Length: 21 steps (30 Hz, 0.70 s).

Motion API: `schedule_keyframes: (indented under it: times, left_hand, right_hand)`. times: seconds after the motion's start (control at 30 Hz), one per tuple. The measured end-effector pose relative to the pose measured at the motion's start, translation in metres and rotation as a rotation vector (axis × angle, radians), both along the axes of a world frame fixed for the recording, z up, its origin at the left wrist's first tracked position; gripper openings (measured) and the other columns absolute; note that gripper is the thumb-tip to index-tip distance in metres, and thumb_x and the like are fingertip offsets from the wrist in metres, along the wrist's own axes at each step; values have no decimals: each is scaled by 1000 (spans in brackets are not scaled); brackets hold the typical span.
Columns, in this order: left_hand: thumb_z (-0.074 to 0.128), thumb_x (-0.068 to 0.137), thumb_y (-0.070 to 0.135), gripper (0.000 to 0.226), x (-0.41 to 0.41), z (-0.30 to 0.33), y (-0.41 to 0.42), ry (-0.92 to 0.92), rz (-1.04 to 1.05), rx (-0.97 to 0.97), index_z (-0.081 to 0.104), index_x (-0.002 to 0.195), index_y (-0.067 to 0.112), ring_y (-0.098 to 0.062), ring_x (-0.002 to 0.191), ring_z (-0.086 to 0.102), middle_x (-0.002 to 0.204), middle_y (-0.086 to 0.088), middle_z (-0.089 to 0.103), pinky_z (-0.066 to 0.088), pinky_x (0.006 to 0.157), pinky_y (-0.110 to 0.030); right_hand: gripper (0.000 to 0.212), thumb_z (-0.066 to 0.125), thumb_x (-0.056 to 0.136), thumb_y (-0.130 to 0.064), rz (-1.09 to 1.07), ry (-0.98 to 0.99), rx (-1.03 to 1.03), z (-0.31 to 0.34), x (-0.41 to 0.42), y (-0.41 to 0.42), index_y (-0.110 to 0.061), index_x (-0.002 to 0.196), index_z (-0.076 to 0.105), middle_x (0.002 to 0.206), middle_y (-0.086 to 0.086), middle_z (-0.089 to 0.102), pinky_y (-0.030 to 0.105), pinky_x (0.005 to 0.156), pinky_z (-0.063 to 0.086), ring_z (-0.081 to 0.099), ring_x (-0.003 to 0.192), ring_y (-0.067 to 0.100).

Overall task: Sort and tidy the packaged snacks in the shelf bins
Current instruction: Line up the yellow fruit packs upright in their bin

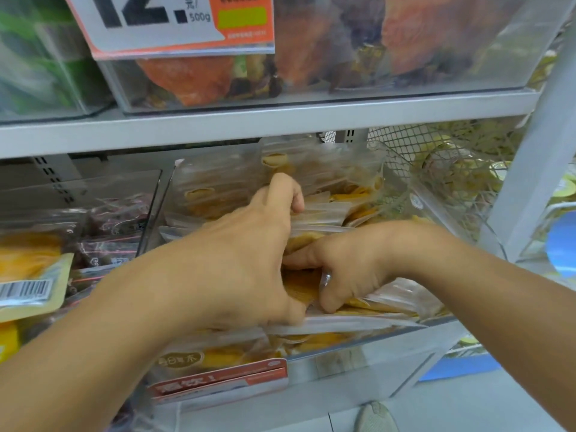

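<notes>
A clear shelf bin point(352, 341) in the middle holds several clear packets of yellow dried fruit point(327, 213). Both my hands are inside it. My left hand point(249, 254) reaches over the stack, its fingers curled round the top edges of upright packets. Just to its right, my right hand point(346, 263) grips a packet with an orange-yellow slice point(300, 288), thumb pressed down on its plastic. The packets under both hands are partly hidden.
The bin to the left holds dark red packets point(115, 241) and a yellow packet with a barcode point(28, 275). A wire mesh basket point(442, 163) of yellow-green packets stands at right. A shelf board point(280, 120) with more bins and an orange price sign point(174, 23) hangs close above.
</notes>
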<state>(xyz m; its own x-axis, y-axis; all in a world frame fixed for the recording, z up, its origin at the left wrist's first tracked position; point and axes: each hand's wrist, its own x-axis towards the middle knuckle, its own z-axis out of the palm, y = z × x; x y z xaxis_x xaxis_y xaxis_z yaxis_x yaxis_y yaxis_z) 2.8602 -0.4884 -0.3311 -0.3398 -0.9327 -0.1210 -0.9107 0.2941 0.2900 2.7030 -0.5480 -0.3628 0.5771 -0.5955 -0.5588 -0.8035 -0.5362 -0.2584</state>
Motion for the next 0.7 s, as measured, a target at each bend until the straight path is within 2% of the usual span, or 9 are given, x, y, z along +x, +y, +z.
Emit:
schedule_keyframes:
  times: [0.07, 0.13, 0.17, 0.2, 0.3, 0.5, 0.57, 0.63, 0.7]
  left_hand:
    - [85, 59, 58, 74, 5, 1, 7, -26, -36, 22, 27, 103, 44, 0, 73, 52, 103, 19, 43, 38, 56, -17]
    - [77, 54, 75, 66, 10, 3, 8, -59, -43, 67, 41, 105, 52, -1, 118, 47, 140, 22, 26, 45, 87, -22]
    - [72, 50, 82, 71, 10, 4, 9, -73, -44, 98, 45, 110, 56, -8, 135, 35, 147, 25, 14, 41, 101, -28]
    - [70, 46, 85, 79, 9, 4, 9, -84, -45, 120, 43, 116, 60, -12, 142, 26, 148, 29, 7, 36, 109, -32]
    - [71, 44, 86, 107, 8, 2, 10, -109, -46, 123, 23, 136, 61, -11, 144, 19, 141, 43, -4, 33, 111, -35]
    - [70, 41, 88, 121, 9, 0, 6, -130, -33, 135, 15, 144, 59, -9, 145, 11, 140, 44, -9, 29, 115, -38]
    - [71, 40, 88, 129, 8, -1, 5, -134, -23, 137, 9, 148, 57, -9, 146, 8, 140, 45, -10, 27, 116, -38]
    - [72, 39, 87, 133, 9, -1, 3, -128, -14, 130, 6, 150, 55, -10, 147, 7, 140, 45, -11, 26, 117, -39]
    - [73, 39, 87, 135, 10, -2, 1, -114, -9, 120, 7, 151, 53, -11, 147, 8, 143, 43, -10, 26, 118, -39]
  right_hand:
    - [93, 74, 83, -36, -26, -8, -45, -8, 3, 1, -45, 155, 16, 151, -11, 40, 28, 100, 43, 49, 118, 12]
    - [89, 75, 83, -35, 30, 18, -170, -16, 10, 3, -42, 154, 21, 145, -5, 49, 31, 97, 47, 55, 113, 18]
    - [89, 74, 83, -34, 73, 35, -222, -20, 13, 3, -41, 154, 20, 144, -2, 50, 34, 98, 48, 57, 113, 21]
    - [91, 72, 84, -34, 102, 53, -242, -22, 16, 4, -42, 155, 16, 147, -1, 47, 35, 100, 47, 56, 118, 23]
    - [86, 66, 90, -38, 129, 119, -216, -23, 22, 2, -44, 155, 11, 156, -3, 35, 38, 102, 40, 47, 131, 25]
    - [79, 57, 88, -63, 26, 193, -96, -30, 26, -4, -42, 155, 20, 156, -2, 36, 46, 110, 38, 40, 138, 27]
    - [68, 59, 89, -56, 54, 191, -159, -33, 30, -2, -34, 149, 37, 143, 1, 50, 44, 103, 45, 52, 124, 26]
    - [52, 64, 88, -47, 67, 127, -275, -39, 31, 2, -24, 133, 55, 122, 2, 62, 41, 92, 53, 61, 103, 24]
    - [34, 68, 86, -37, 69, -33, -400, -40, 27, 5, -18, 114, 63, 100, -4, 61, 33, 80, 53, 59, 83, 18]
